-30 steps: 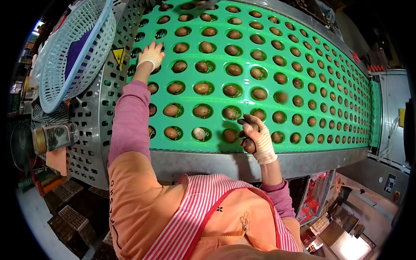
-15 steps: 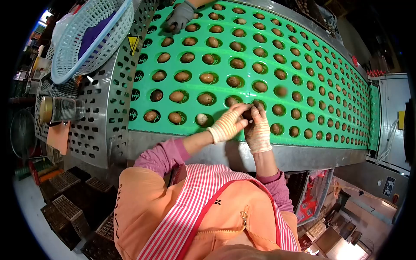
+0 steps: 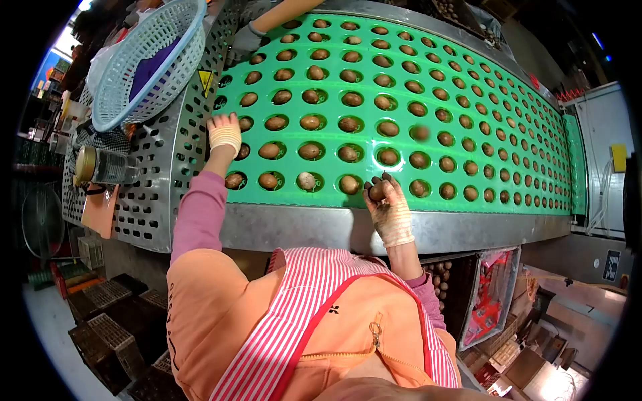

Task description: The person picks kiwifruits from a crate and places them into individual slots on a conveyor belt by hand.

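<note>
My right hand (image 3: 390, 215), in a pale striped glove with the fingertips bare and dark, is curled round a brown egg (image 3: 378, 192). It hovers over the front row of the green egg tray (image 3: 328, 196), hiding the cup below. My left hand (image 3: 225, 135), gloved alike, reaches to the tray's left end beside the perforated metal guard. Its fingers look extended and slightly apart, with no egg visible in them. Brown eggs lie in the cups close by, one of them (image 3: 245, 124) just right of that hand. A paler, whitish egg (image 3: 306, 181) rests in the front row.
A blue plastic basket (image 3: 112, 110) with purple cloth sits on the perforated metal guard (image 3: 180, 144), near a lidded jar (image 3: 110, 166). Another person's gloved hand (image 3: 246, 41) is at the tray's far left corner. A metal ledge (image 3: 294, 227) runs along the front.
My left hand has left my right hand and swung to the tray's left end. My right hand stays near the front row, holding an egg. The other person's hand has shifted left.
</note>
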`<state>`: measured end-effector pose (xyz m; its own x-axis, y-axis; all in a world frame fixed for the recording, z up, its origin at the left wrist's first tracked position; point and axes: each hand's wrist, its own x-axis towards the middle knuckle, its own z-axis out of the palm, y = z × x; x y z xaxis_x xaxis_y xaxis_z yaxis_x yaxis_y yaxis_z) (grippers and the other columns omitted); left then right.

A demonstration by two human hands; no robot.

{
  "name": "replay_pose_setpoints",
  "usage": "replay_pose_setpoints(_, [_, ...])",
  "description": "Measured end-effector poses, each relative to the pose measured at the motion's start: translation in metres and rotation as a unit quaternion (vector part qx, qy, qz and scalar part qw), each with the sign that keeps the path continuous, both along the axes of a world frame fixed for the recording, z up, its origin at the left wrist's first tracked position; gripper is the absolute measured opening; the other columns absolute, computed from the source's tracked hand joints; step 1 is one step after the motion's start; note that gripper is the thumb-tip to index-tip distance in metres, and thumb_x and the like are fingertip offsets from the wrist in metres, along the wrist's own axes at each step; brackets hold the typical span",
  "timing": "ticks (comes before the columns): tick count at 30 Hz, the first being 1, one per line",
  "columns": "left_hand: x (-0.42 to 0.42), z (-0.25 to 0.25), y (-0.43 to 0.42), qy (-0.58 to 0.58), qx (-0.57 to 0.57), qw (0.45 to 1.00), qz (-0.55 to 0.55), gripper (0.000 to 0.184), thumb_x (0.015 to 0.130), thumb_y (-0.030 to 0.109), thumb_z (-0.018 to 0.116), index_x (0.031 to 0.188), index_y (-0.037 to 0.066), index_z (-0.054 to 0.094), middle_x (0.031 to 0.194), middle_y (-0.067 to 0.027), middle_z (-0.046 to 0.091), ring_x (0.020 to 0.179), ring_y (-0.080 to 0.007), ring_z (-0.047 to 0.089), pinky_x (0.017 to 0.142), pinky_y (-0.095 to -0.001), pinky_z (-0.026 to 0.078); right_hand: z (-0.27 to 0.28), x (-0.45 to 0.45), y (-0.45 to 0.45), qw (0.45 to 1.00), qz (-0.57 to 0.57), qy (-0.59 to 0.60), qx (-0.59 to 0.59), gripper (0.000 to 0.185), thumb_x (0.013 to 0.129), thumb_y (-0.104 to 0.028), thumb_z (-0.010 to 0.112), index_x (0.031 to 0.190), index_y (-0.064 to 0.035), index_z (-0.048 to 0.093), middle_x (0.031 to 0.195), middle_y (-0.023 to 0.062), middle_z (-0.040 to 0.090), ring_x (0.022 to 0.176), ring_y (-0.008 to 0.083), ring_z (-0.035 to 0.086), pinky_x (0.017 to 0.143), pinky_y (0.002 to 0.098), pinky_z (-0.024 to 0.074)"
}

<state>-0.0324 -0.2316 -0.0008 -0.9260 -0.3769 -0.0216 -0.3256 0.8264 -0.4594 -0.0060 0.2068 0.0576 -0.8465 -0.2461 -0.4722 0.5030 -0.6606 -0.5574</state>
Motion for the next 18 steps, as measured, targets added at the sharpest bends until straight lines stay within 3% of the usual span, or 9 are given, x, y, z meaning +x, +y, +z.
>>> replay_pose_setpoints(2, [-0.006, 0.043, 0.053, 0.057, 0.072, 0.993, -0.073, 0.052, 0.083, 0.012, 0.055, 0.133, 0.005, 0.046, 0.124, -0.0165, 0.057, 0.117, -0.0333, 0.053, 0.100, -0.0457, 0.041, 0.001, 0.006, 0.006, 1.000, 0.005, 0.001, 0.007, 0.062, 0.084, -0.020, 0.073, 0.135, -0.0045, 0.043, 0.130, 0.0152, 0.043, 0.119, 0.0304, 0.047, 0.103, 0.0455, 0.0448])
replay_pose_setpoints(3, [-0.010, 0.091, 0.102, 0.019, 0.288, 0.957, -0.017, 0.046, 0.082, 0.013, 0.056, 0.126, 0.003, 0.052, 0.114, -0.0200, 0.061, 0.108, -0.0345, 0.058, 0.092, -0.0444, 0.048, -0.002, 0.008, 0.005, 1.000, 0.011, 0.000, 0.001, 0.062, 0.084, -0.022, 0.073, 0.136, -0.0054, 0.043, 0.130, 0.0139, 0.044, 0.119, 0.0291, 0.047, 0.103, 0.0453, 0.0444])
replay_pose_setpoints(4, [-0.001, 0.069, 0.123, 0.159, 0.468, 0.862, -0.115, 0.046, 0.083, 0.019, 0.059, 0.125, 0.002, 0.053, 0.111, -0.0223, 0.061, 0.103, -0.0360, 0.060, 0.090, -0.0451, 0.049, -0.006, 0.009, 0.003, 1.000, 0.018, 0.000, -0.005, 0.062, 0.085, -0.025, 0.073, 0.136, -0.0063, 0.043, 0.130, 0.0125, 0.044, 0.118, 0.0278, 0.048, 0.103, 0.0450, 0.0439])
replay_pose_setpoints(5, [0.010, 0.108, 0.172, 0.064, 0.564, 0.820, -0.072, 0.053, 0.085, 0.027, 0.060, 0.130, 0.002, 0.051, 0.117, -0.0232, 0.059, 0.107, -0.0369, 0.058, 0.093, -0.0449, 0.048, -0.009, 0.011, -0.001, 1.000, 0.027, 0.000, -0.010, 0.062, 0.085, -0.027, 0.072, 0.136, -0.0072, 0.043, 0.130, 0.0112, 0.045, 0.118, 0.0265, 0.048, 0.103, 0.0447, 0.0435])
replay_pose_setpoints(7, [0.028, 0.067, 0.219, 0.069, 0.611, 0.741, -0.269, 0.064, 0.085, 0.032, 0.062, 0.139, 0.004, 0.044, 0.126, -0.0258, 0.053, 0.115, -0.0390, 0.053, 0.099, -0.0426, 0.044, 0.008, 0.018, -0.015, 0.995, 0.100, 0.016, 0.013, 0.061, 0.087, -0.042, 0.067, 0.135, -0.0114, 0.045, 0.120, 0.0035, 0.055, 0.116, 0.0194, 0.049, 0.101, 0.0396, 0.0391])
replay_pose_setpoints(11, [0.052, 0.052, 0.258, 0.067, 0.564, 0.769, -0.294, 0.054, 0.082, 0.012, 0.058, 0.134, 0.006, 0.048, 0.116, -0.0204, 0.058, 0.110, -0.0392, 0.055, 0.092, -0.0480, 0.048, 0.015, 0.027, -0.016, 0.976, 0.213, 0.047, 0.009, 0.074, 0.084, -0.048, 0.069, 0.142, -0.0107, 0.041, 0.133, 0.0050, 0.052, 0.122, 0.0215, 0.048, 0.105, 0.0389, 0.0359])
replay_pose_setpoints(15, [0.031, 0.087, 0.178, -0.052, 0.279, 0.947, -0.148, 0.033, 0.078, 0.006, 0.057, 0.111, 0.006, 0.060, 0.110, -0.0172, 0.060, 0.100, -0.0338, 0.060, 0.076, -0.0458, 0.054, 0.019, 0.037, 0.005, 0.978, 0.200, 0.059, 0.005, 0.077, 0.084, -0.039, 0.072, 0.145, -0.0069, 0.037, 0.143, 0.0095, 0.045, 0.128, 0.0273, 0.046, 0.107, 0.0421, 0.0355])
replay_pose_setpoints(16, [0.043, 0.081, 0.145, 0.054, 0.190, 0.960, -0.198, 0.021, 0.085, 0.009, 0.053, 0.103, 0.009, 0.061, 0.101, -0.0168, 0.062, 0.087, -0.0344, 0.063, 0.072, -0.0435, 0.055, 0.014, 0.038, 0.015, 0.981, 0.184, 0.057, -0.007, 0.078, 0.084, -0.038, 0.072, 0.144, -0.0043, 0.036, 0.141, 0.0105, 0.044, 0.126, 0.0267, 0.048, 0.105, 0.0408, 0.0371])
replay_pose_setpoints(18, [0.051, 0.046, 0.074, 0.189, 0.157, 0.954, -0.171, 0.027, 0.086, 0.010, 0.053, 0.112, 0.009, 0.057, 0.114, -0.0146, 0.056, 0.101, -0.0341, 0.058, 0.081, -0.0460, 0.052, 0.011, 0.044, 0.028, 0.989, 0.139, 0.043, -0.010, 0.074, 0.084, -0.037, 0.073, 0.139, -0.0016, 0.039, 0.134, 0.0132, 0.046, 0.121, 0.0261, 0.051, 0.100, 0.0385, 0.0421])
